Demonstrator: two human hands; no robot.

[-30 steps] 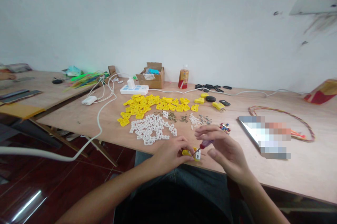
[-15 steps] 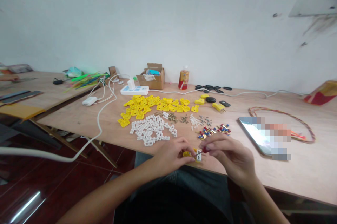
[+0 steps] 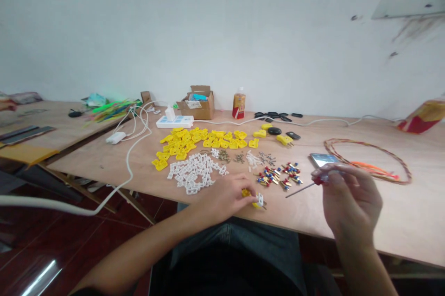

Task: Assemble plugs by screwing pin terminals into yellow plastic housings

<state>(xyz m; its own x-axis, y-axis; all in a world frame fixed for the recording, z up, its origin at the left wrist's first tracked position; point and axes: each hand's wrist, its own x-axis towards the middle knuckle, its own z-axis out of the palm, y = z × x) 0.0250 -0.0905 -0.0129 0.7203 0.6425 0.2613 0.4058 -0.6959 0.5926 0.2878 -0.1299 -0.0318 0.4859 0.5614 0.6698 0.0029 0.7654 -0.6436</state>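
Near the table's front edge, my left hand (image 3: 227, 196) is closed with thumb and fingers around a small yellow plug (image 3: 246, 192). A white plastic insert (image 3: 260, 199) and a metal pin show at the plug's right end. Off to the right, my right hand (image 3: 352, 201) grips a screwdriver (image 3: 299, 190) by its reddish handle, its thin metal shaft pointing left and slightly down, apart from the plug. Red, blue and brass pins (image 3: 269, 176) lie between the hands. White inserts (image 3: 194, 173) and yellow plug shells (image 3: 182, 140) are spread behind my left hand.
Small screws (image 3: 239, 157) and clear plastic bits (image 3: 253, 159) lie mid-table. Behind my right hand are a phone (image 3: 323, 159) and a coiled twisted cord (image 3: 389, 157). A power strip (image 3: 174, 122), cardboard box (image 3: 205, 110) and bottle (image 3: 239, 105) stand along the wall.
My right hand has drawn the screwdriver away from the plug, to the right and slightly up, partly covering the phone. My left hand keeps its hold. The view has shifted slightly.
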